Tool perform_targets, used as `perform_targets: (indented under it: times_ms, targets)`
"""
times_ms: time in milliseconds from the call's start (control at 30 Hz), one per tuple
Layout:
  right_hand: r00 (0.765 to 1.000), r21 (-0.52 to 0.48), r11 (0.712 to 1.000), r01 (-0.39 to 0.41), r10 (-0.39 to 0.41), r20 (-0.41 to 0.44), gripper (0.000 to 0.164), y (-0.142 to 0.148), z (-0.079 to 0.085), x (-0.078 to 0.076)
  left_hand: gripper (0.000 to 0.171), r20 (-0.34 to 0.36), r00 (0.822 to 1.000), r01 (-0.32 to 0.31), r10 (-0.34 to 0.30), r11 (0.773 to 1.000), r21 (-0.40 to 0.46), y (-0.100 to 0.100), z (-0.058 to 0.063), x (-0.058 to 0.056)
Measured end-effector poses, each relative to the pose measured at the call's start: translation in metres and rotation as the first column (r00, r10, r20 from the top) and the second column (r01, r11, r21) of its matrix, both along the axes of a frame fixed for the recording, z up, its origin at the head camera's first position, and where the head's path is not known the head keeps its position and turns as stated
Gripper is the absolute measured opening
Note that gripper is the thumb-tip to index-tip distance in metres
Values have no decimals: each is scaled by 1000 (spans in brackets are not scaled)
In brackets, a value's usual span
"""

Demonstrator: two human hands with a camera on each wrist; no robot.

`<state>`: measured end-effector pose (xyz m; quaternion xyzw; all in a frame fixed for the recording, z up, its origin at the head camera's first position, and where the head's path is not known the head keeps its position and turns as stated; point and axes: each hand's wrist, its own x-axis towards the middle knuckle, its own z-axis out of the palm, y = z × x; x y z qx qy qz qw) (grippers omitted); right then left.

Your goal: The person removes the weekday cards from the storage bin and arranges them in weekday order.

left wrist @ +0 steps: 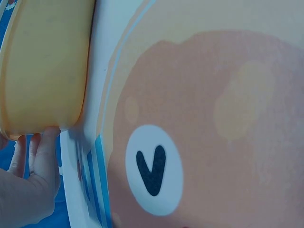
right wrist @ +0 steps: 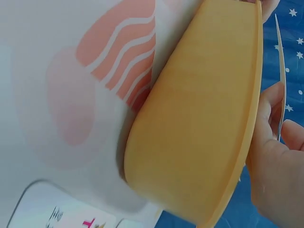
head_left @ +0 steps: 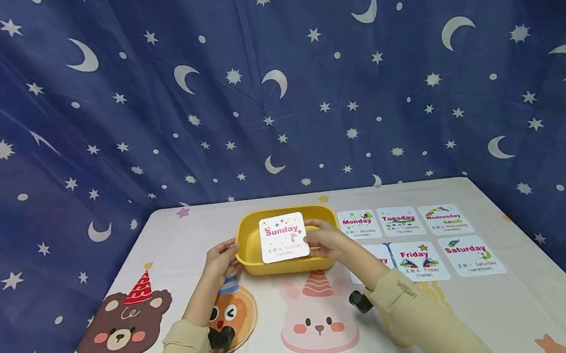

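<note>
A white "Sunday" card [head_left: 284,237] is pinched at its right edge by my right hand [head_left: 323,238]. It is held over a yellow plastic basin [head_left: 285,266], its printed face towards the head view. In the right wrist view the card [right wrist: 281,61] appears edge-on between thumb and fingers, just beyond the basin's rim [right wrist: 252,128]. My left hand [head_left: 221,260] grips the basin's left end. The left wrist view has its fingers [left wrist: 46,154] against the basin's outer wall [left wrist: 45,71], the thumb mostly cut off by the frame edge.
Right of the basin lie two rows of day cards: Monday [head_left: 358,225], Tuesday [head_left: 401,222] and Wednesday [head_left: 446,220] behind; Friday [head_left: 420,261] and Saturday [head_left: 471,256] in front. Another card [head_left: 373,250] is partly under my right forearm. A starry blue curtain [head_left: 277,114] hangs behind the table.
</note>
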<state>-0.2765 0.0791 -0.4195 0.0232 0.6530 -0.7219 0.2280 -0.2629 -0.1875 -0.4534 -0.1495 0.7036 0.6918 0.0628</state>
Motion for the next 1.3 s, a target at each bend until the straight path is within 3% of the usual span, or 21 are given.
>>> perform_targets:
  times_ms: [200, 533, 967, 1300]
  targets:
    - [1000, 70, 997, 23, -23, 0, 51, 8, 6, 9, 44, -3, 1000, -8, 8, 1000, 8, 0, -1, -1]
    - [1000, 50, 999, 3, -2, -18, 56, 28, 13, 21, 43, 5, 1000, -2, 2, 1000, 12, -1, 0, -1]
    - [997, 39, 998, -47, 49, -58, 52, 60, 10, 38, 45, 3, 1000, 0, 0, 1000, 14, -2, -1, -2]
    - [999, 43, 999, -23, 25, -30, 41, 87, 6, 48, 45, 12, 1000, 7, -7, 1000, 10, -2, 0, -2]
